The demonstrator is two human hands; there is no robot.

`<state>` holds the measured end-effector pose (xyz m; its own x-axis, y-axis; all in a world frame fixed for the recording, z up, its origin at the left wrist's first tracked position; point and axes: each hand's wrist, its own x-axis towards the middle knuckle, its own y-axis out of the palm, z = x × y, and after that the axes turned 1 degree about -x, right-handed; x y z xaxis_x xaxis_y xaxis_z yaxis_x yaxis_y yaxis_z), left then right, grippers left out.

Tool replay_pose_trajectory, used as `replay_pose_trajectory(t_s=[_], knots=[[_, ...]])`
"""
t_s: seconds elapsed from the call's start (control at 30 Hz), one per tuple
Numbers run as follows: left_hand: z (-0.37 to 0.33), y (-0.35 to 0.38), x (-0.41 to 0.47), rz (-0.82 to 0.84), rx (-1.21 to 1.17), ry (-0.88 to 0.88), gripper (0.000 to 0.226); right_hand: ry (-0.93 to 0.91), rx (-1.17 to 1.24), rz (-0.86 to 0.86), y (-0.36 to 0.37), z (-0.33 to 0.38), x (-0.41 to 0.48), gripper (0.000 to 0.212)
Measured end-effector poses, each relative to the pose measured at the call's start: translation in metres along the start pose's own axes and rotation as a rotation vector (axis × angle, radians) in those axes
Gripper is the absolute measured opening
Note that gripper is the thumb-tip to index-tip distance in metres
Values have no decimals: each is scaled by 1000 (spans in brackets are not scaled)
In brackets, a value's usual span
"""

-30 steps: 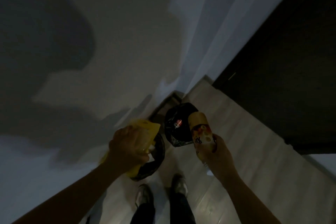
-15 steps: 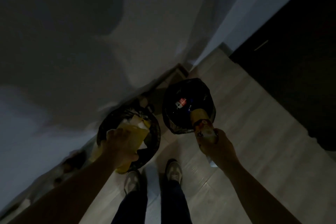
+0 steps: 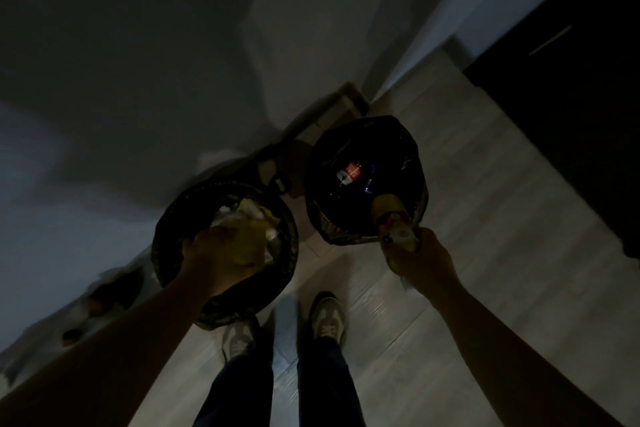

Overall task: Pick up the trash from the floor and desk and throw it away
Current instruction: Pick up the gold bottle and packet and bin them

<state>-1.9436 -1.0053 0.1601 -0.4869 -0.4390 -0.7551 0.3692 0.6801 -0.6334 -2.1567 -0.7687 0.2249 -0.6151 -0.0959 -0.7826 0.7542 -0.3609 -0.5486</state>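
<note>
Right fingers (image 3: pixel 427 244) round bottle (image 3: pixel 388 209) — label (image 3: pixel 398 236) illegible

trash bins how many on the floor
2. The left bin sits under the left hand; the right bin stands beside it, under the bottle in the right hand. Others may hide in the dark.

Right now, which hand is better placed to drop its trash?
Probably the left hand: it holds the wrapper directly over the left bin. The right hand sits outside the right bin; only its bottle reaches over.
</note>
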Motion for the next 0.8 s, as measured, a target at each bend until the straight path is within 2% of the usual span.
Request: replay_pose_trajectory(t_s=[0.17, 0.33, 0.53, 0.67, 0.8], knots=[[-10, -2, -6, -44, 30, 97, 66, 29, -135, -24, 2, 14, 32, 59], [-18, -8, -10, -17, 39, 130, 60, 8, -167, -62, 11, 30, 57, 64], [-20, -22, -11, -59, 53, 184, 55, -71, -185, -76, 22, 42, 59, 58], [-23, -33, -20, -38, 66, 196, 59, -106, -188, -40, 21, 40, 43, 44], [-30, -51, -41, -36, 68, 221, 58, -172, -297, -41, 8, 38, 13, 33]])
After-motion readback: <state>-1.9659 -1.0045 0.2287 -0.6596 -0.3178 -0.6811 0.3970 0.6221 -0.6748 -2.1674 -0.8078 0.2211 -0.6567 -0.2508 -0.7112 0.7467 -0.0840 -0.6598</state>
